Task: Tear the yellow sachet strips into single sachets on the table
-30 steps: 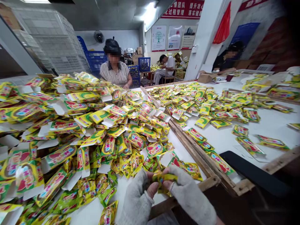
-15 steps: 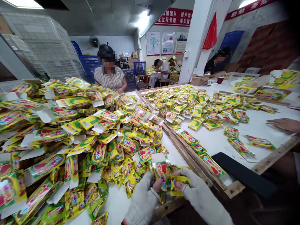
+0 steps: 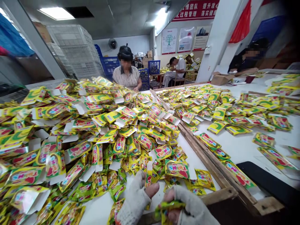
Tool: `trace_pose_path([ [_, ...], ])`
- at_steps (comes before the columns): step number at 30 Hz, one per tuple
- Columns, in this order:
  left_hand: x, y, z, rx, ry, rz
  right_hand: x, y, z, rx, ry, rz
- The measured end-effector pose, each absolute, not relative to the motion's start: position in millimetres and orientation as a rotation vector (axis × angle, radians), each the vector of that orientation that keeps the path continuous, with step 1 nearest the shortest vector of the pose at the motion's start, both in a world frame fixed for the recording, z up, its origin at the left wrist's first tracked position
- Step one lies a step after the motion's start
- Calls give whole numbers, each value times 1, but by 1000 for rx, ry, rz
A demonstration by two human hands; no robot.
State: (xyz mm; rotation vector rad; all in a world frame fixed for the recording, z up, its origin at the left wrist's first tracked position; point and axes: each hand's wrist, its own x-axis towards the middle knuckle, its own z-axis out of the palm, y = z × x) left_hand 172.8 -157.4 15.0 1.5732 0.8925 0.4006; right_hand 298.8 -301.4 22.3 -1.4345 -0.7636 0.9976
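My left hand (image 3: 136, 197), in a grey fingerless glove, is closed on a small yellow-green carton (image 3: 148, 175) that it holds upright and edge-on. My right hand (image 3: 187, 207), gloved the same way, is closed on a bunch of green and yellow sachets (image 3: 169, 207) just right of the left thumb. Both hands sit at the near edge of the white table (image 3: 100, 210). Right beyond them lie loose sachets (image 3: 118, 190) and a large heap of flat printed cartons (image 3: 77, 125).
A wooden divider rail (image 3: 201, 154) runs from near right to far centre. Beyond it lie more cartons (image 3: 217, 109) and a black phone (image 3: 269, 184). A person in a striped shirt (image 3: 126, 78) works across the table; others sit at the back (image 3: 175, 67) and right (image 3: 246, 59).
My right hand dropped lower and bunched the sachets in its grip. The carton in my left hand turned edge-on. The view swung left, and another person's hand at the right edge left the picture.
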Motion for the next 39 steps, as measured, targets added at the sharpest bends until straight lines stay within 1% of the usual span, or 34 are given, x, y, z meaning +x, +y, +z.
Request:
trace_pose_path([
  [2,163,-156,17,1868,1032,505,305,-297,31,-1465,-607,862],
  [4,155,-159,15,2175,1151,536,310,-289,37,-1519,-495,692],
  [6,150,-162,10,2427,1141,525,312,-280,38,-1587,-511,578],
  [10,144,-166,5,2655,1078,506,311,-268,28,-1743,-748,598],
  [13,142,-165,8,2667,1083,422,315,-270,24,-1867,-900,648],
  [16,141,-165,10,2657,1076,327,322,-273,32,-1926,-1038,705],
  [20,143,-167,5,2583,1075,310,328,-271,49,-1882,-1260,792],
  [25,143,-163,1,2294,1258,297,330,-269,53,-1903,-1256,733],
  [27,141,-161,5,2344,1236,246,331,-269,53,-1923,-1298,766],
  [31,143,-159,23,2650,1007,75,337,-265,58,-1900,-1496,926],
  [35,149,-162,36,2730,948,-58,336,-258,51,-1959,-1443,768],
  [39,151,-165,25,2600,1042,35,321,-253,33,-1897,-1233,558],
])
